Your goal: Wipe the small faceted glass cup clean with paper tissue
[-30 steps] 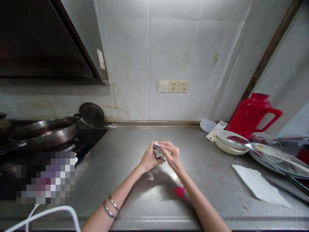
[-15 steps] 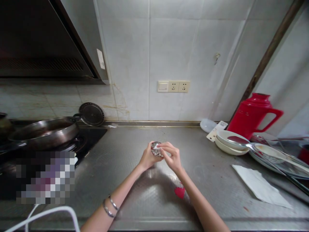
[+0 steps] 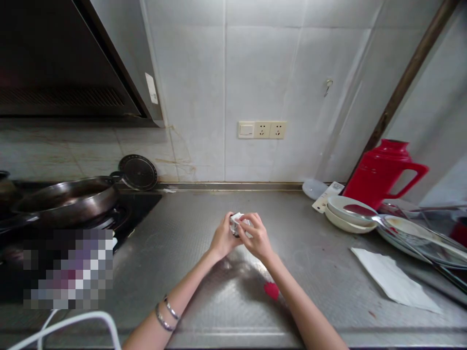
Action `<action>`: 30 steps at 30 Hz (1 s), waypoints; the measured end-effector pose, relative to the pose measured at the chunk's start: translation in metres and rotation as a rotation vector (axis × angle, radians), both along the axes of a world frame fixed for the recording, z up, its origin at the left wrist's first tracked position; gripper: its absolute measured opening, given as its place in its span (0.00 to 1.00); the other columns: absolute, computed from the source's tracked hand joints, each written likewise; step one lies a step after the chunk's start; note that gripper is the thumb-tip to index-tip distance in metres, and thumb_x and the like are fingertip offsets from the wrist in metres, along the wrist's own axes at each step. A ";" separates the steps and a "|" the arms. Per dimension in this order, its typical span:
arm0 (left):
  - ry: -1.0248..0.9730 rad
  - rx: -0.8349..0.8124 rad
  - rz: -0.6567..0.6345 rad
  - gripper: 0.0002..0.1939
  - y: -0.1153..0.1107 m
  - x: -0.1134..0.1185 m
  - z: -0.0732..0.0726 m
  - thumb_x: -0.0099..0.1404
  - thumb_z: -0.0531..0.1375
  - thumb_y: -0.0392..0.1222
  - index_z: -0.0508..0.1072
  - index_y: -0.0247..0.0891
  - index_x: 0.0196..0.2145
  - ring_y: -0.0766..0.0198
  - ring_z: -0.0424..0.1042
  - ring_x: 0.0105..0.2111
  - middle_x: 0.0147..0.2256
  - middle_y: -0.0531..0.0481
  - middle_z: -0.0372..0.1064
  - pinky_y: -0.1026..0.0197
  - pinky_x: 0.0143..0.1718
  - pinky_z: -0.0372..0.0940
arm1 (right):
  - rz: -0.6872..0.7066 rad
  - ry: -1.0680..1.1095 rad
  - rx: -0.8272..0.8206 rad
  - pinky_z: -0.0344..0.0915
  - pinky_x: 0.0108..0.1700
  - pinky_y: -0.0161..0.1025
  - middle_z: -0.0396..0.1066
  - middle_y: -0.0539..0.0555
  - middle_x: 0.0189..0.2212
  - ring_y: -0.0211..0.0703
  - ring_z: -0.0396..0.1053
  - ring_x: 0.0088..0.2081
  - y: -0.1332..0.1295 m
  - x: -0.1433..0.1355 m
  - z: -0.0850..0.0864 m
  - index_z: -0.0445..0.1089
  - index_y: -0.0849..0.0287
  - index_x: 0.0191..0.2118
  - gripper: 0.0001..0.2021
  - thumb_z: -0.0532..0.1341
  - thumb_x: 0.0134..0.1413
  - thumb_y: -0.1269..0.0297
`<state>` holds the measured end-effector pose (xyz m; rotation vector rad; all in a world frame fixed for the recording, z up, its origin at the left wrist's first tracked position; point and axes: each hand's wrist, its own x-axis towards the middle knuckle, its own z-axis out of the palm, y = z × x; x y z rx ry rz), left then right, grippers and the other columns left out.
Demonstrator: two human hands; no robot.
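My left hand [image 3: 223, 239] is wrapped round a small, round, glassy container [image 3: 234, 230], perhaps a glass, held above the counter. Most of it is hidden by my fingers. My right hand [image 3: 257, 238] has its fingertips pinched on a piece of white tissue [image 3: 237, 217] at the mouth of the container. Part of the tissue shows at the rim; how deep it goes inside cannot be made out. Below my right wrist, a small pinkish-red object [image 3: 271, 290] lies on the steel counter [image 3: 182, 277].
A metal pan [image 3: 73, 198] sits on the stove at left, with a dark round disc [image 3: 138, 172] behind it. At right stand a red thermos jug [image 3: 383, 170], stacked bowls [image 3: 348, 221], plates with utensils and a white paper sheet [image 3: 396, 279]. A white cable [image 3: 98, 315] loops at lower left.
The white tissue has shifted and now stands higher over the container's rim. My right fingers have curled in closer. The container appears more tilted; the counter things stay put.
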<state>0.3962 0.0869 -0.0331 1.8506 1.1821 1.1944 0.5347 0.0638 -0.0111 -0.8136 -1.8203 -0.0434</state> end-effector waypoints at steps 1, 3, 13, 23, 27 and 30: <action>0.023 0.025 0.014 0.36 0.001 -0.001 -0.001 0.46 0.68 0.40 0.59 0.41 0.52 0.58 0.72 0.38 0.42 0.46 0.70 0.57 0.41 0.65 | 0.011 -0.009 0.004 0.65 0.42 0.47 0.69 0.57 0.37 0.48 0.64 0.39 -0.001 0.000 0.000 0.75 0.48 0.45 0.14 0.56 0.58 0.69; 0.059 0.055 0.031 0.37 0.003 -0.002 -0.002 0.47 0.68 0.41 0.58 0.41 0.53 0.58 0.72 0.38 0.42 0.47 0.71 0.56 0.41 0.65 | 0.032 -0.008 0.004 0.65 0.41 0.47 0.69 0.57 0.36 0.47 0.64 0.38 -0.002 0.000 0.001 0.75 0.49 0.44 0.14 0.56 0.58 0.69; -0.060 -0.052 -0.034 0.41 0.007 -0.001 -0.001 0.42 0.71 0.43 0.59 0.37 0.52 0.59 0.72 0.36 0.39 0.47 0.73 0.60 0.38 0.66 | 0.093 0.305 -0.254 0.63 0.38 0.40 0.70 0.54 0.30 0.44 0.67 0.34 -0.009 0.004 0.014 0.78 0.54 0.29 0.14 0.57 0.58 0.58; -0.179 -0.037 -0.174 0.40 -0.002 0.004 0.007 0.44 0.72 0.41 0.62 0.37 0.53 0.60 0.72 0.40 0.43 0.46 0.72 0.62 0.42 0.66 | 0.034 0.458 -0.329 0.62 0.40 0.37 0.69 0.53 0.32 0.42 0.67 0.37 0.001 0.005 0.008 0.77 0.57 0.28 0.14 0.57 0.58 0.58; -0.231 -0.107 -0.176 0.37 -0.004 0.004 0.013 0.44 0.71 0.43 0.64 0.36 0.51 0.65 0.71 0.31 0.36 0.50 0.72 0.66 0.30 0.67 | 0.079 0.475 -0.322 0.61 0.41 0.37 0.68 0.53 0.34 0.42 0.67 0.38 -0.003 0.003 0.007 0.76 0.56 0.26 0.14 0.58 0.57 0.59; -0.285 -0.189 -0.166 0.34 -0.004 0.004 0.016 0.44 0.71 0.45 0.65 0.35 0.47 0.69 0.67 0.24 0.30 0.53 0.69 0.68 0.21 0.64 | 0.121 0.472 -0.317 0.61 0.41 0.37 0.68 0.53 0.34 0.42 0.66 0.37 -0.005 0.003 0.009 0.75 0.57 0.23 0.15 0.59 0.57 0.60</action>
